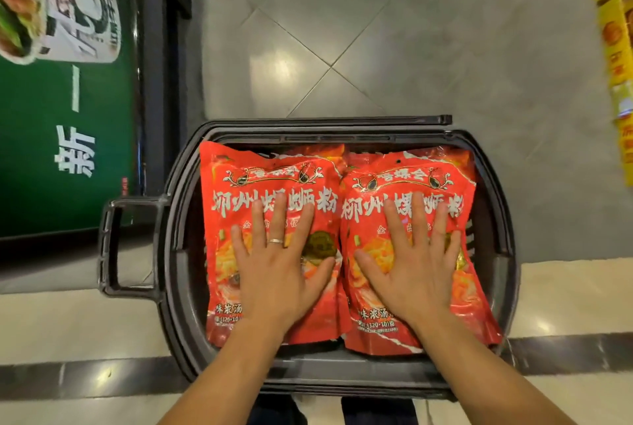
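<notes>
Head view: our left grip point(277, 274) and right grip point(412, 274), released, press flat on red packets point(260, 181) in a basket point(342, 377) on tiled floor point(394, 31).

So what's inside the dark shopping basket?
The shopping basket holds two red rice-noodle packets side by side: left packet under the left hand, right packet under the right hand. Lower packets' edges show beneath; their count and the basket floor are covered.
</notes>
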Demonstrator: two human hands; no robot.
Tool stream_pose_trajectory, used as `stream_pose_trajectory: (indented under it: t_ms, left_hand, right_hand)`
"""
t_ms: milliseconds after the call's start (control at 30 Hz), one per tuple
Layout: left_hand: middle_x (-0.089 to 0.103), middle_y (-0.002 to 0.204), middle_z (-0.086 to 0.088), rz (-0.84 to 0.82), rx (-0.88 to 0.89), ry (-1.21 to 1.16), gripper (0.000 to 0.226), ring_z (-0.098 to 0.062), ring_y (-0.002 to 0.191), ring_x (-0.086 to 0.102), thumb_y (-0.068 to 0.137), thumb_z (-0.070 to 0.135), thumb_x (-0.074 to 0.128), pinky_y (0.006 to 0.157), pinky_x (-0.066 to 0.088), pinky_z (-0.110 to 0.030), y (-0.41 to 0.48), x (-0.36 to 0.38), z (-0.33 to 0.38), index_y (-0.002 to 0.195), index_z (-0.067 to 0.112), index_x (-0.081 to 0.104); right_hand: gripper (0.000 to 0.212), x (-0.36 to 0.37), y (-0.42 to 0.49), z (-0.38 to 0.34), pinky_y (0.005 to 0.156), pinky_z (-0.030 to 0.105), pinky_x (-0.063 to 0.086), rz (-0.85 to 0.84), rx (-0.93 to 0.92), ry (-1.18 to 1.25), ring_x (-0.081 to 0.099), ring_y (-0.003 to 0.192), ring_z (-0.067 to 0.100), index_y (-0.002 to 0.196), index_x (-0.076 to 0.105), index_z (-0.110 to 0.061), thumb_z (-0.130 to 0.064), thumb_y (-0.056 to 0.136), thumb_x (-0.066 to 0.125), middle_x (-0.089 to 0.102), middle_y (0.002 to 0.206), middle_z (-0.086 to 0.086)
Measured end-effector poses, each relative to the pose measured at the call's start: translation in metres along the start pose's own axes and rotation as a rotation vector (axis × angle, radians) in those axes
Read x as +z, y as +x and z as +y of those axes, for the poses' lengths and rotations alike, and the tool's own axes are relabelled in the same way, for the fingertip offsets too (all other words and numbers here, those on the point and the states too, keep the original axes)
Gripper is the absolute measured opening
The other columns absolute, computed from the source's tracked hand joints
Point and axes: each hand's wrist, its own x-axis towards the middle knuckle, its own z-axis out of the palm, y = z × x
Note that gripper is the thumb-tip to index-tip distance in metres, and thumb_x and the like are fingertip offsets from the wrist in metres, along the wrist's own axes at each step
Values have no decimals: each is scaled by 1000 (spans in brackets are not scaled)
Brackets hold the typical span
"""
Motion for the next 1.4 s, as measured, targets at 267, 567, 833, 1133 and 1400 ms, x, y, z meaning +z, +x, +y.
stream_pose_trajectory:
  t_ms: [267,567,833,1133,1400]
  left_hand:
    - [7,169,-5,26,-14,13,89,-38,154,6,84,78,43,115,14,-68,10,19,-3,159,37,19]
    - [5,169,-3,-80,-20,-42,85,-34,155,-4,85,77,35,117,8,-63,16,8,1,159,39,15]
    - [12,168,1,-146,-98,-153,71,-25,155,3,93,65,41,120,5,-58,22,-149,16,156,35,26]
    - [28,164,0,258,-162,-83,80,-26,153,17,84,70,28,119,11,-57,-43,-433,24,152,31,37]
    - [36,160,-3,651,-347,58,83,-30,150,25,83,72,25,116,19,-62,-187,-655,-36,151,27,42]
  right_hand:
    - [87,22,9,3,115,68,12,50,42,20,-10,152,36,157,12,-38,-83,84,23,-3,167,4]
    - [85,-1,16,1,119,61,1,-155,59,1,-21,150,34,154,-11,-45,-84,86,20,-18,165,0]
    - [81,-162,12,-24,120,54,6,-148,60,210,4,153,26,158,13,-35,-71,91,42,13,166,-4]
    - [77,-428,-59,-112,119,55,8,201,-330,136,4,153,30,155,25,-35,-69,89,44,15,166,-2]
    - [94,-626,-176,-259,119,57,11,468,-748,32,7,152,32,155,27,-34,-79,74,13,17,165,0]
